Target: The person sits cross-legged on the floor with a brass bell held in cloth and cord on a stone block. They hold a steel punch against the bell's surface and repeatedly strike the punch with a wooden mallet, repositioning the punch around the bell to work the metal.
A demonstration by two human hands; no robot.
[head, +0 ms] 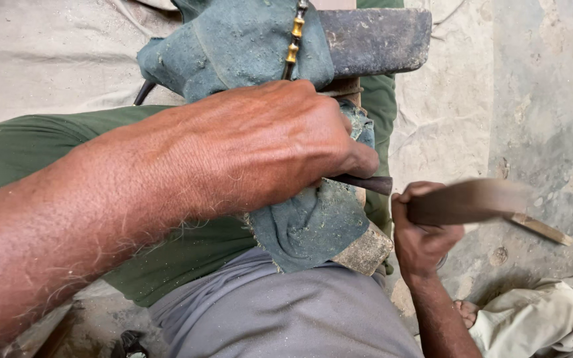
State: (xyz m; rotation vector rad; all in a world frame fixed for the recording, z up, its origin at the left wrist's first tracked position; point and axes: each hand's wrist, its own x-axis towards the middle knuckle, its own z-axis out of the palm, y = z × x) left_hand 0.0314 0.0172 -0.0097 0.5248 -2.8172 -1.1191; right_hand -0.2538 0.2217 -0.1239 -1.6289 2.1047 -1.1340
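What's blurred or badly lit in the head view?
Head view: the hammer in the right hand is smeared by motion blur; the left hand, pressing the dusty cloth, is sharp; light is soft and even, no glare or hard shadows.

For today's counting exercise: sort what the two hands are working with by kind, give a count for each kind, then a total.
Hands: 2, the left hand and the right hand
Cloths: 1, a dusty teal cloth under the left hand
Thin dark metal tools: 1, a chisel-like tool gripped by the left hand
Hammers: 1, the blurred hammer in the right hand
Heavy iron blocks: 1, the iron block
Total: 6
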